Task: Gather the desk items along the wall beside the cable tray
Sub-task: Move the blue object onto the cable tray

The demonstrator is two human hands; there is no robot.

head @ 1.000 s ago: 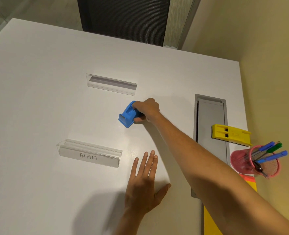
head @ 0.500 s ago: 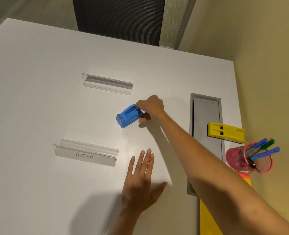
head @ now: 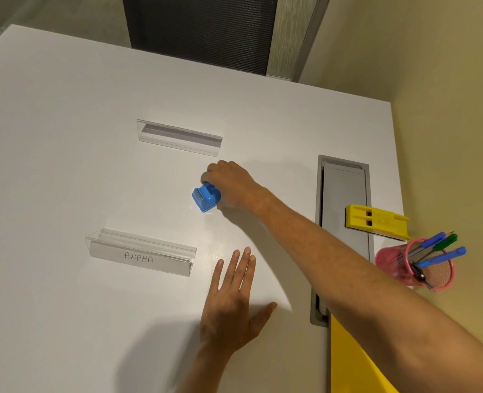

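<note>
My right hand [head: 230, 184] is closed around a small blue tape dispenser [head: 205, 198] in the middle of the white desk [head: 64, 180]; the dispenser is tipped up with its front end toward me. My left hand [head: 232, 302] lies flat on the desk, fingers spread, holding nothing. Two clear acrylic name holders sit to the left: one marked ALPHA [head: 141, 255] near me, one blank [head: 179, 137] farther off. The grey cable tray [head: 343, 194] runs along the right side. A yellow hole punch [head: 375, 220] and a pink mesh pen cup [head: 416, 265] stand between tray and wall.
A beige wall [head: 447, 137] borders the desk on the right. A yellow folder [head: 353, 361] lies at the near right, partly under my right arm. A dark mesh chair back [head: 200, 29] stands beyond the far desk edge.
My right hand has turned and tipped the blue tape dispenser, which now sits more under the palm with its front facing me. My left hand has stayed flat on the desk.
</note>
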